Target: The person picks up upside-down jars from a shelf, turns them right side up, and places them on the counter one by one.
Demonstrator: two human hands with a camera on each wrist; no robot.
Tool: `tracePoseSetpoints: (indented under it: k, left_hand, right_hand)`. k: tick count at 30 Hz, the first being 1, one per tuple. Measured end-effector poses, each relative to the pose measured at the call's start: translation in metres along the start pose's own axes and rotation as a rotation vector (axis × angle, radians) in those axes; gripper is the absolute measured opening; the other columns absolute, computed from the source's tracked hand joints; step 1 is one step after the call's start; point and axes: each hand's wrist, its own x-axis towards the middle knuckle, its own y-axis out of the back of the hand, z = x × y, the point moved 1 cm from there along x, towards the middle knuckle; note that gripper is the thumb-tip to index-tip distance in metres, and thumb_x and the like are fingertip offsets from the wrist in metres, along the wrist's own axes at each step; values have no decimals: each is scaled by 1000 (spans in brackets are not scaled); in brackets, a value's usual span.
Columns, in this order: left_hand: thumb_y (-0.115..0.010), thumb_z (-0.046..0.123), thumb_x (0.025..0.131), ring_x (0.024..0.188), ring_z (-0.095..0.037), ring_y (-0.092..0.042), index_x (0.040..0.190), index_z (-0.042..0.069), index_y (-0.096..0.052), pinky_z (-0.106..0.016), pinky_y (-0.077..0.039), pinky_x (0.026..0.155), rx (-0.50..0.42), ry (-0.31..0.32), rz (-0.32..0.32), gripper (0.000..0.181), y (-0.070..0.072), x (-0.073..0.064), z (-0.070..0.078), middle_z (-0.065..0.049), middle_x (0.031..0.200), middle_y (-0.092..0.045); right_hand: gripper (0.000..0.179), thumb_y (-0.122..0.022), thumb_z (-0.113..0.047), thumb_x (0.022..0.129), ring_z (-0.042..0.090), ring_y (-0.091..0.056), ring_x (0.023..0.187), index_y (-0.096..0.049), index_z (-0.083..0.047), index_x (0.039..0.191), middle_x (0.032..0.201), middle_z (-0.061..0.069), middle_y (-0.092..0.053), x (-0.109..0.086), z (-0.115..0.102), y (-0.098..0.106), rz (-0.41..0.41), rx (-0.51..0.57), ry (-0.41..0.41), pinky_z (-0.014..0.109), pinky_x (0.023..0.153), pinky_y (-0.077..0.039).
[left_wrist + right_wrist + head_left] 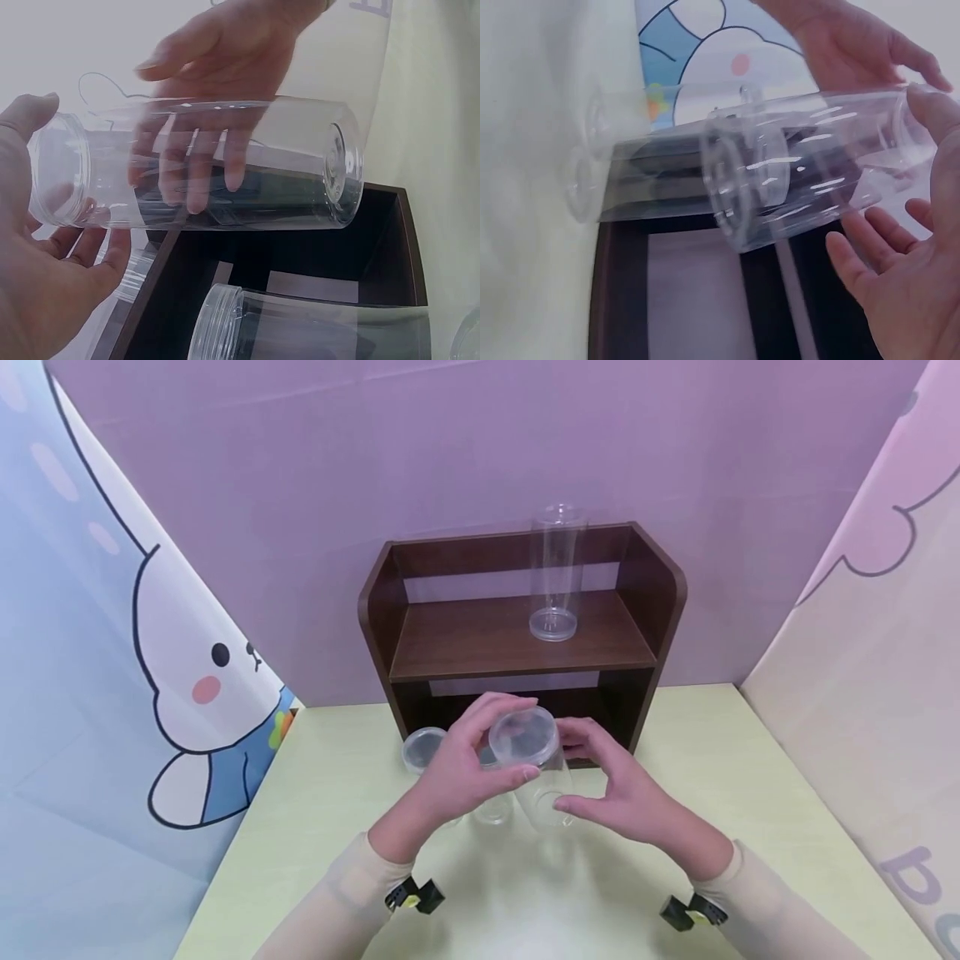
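A clear plastic jar (546, 795) with a round lid (525, 735) is held tilted above the table in front of the shelf. My left hand (468, 760) grips it at the lid end, thumb on one side and fingers on the other, as the left wrist view shows. Beside the jar's other side is my right hand (626, 785), thumb spread from the fingers. Through the clear wall, its straight fingers (199, 165) show behind the jar. Two more clear jars stand near my left hand: one shows its lid (423, 748), the other its base (492, 810), partly hidden.
A dark brown two-tier shelf (517, 635) stands at the back of the pale table (337, 743). On its upper board, towards the right, stands another tall clear jar (557, 568). Printed cloth (217, 693) hangs at the left, with a purple backdrop (480, 452) behind.
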Motion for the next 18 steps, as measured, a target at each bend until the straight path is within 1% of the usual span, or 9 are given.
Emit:
tracePoseSetpoints:
  k: [3, 7, 11, 14, 18]
  left_hand:
    - [-91, 11, 91, 129, -24, -59, 154, 24, -63, -38, -60, 100, 13, 6, -6, 70, -2, 0, -1, 4, 146, -60]
    - [-92, 12, 91, 129, -23, -59, 154, 25, -63, -40, -60, 101, 17, 18, -9, 70, -3, 0, -3, 4, 146, -60]
    - [-92, 13, 91, 129, -23, -60, 153, 26, -64, -44, -60, 103, 14, 26, -10, 70, -3, 1, -3, 4, 146, -60]
    - [-92, 14, 90, 129, -22, -60, 153, 27, -64, -43, -60, 104, 20, 34, -10, 70, -3, 1, -2, 5, 147, -60]
    - [-93, 14, 90, 130, -21, -60, 153, 29, -64, -42, -59, 106, 28, 41, -14, 72, -3, 1, -4, 6, 148, -59]
  right_hand:
    - [93, -96, -5, 86, 22, -59, 137, -46, -23, 162, 154, -2, -56, 2, -4, -1, 5, -9, -30, 34, 114, -54]
    - [93, -98, -6, 84, 19, -62, 134, -48, -24, 161, 150, -4, -59, 2, -4, -3, 6, -12, -54, 34, 111, -56]
    - [91, -98, -8, 85, 20, -63, 132, -48, -20, 161, 148, -1, -61, 4, -4, -6, 8, -11, -30, 33, 109, -58]
    - [89, -97, -9, 87, 21, -63, 129, -49, -17, 161, 147, 2, -63, 4, -4, -7, 17, -21, -7, 31, 107, -58]
    - [86, -96, -10, 88, 22, -64, 127, -50, -17, 160, 144, 2, -64, 4, -4, -8, 29, -32, 1, 30, 106, -59]
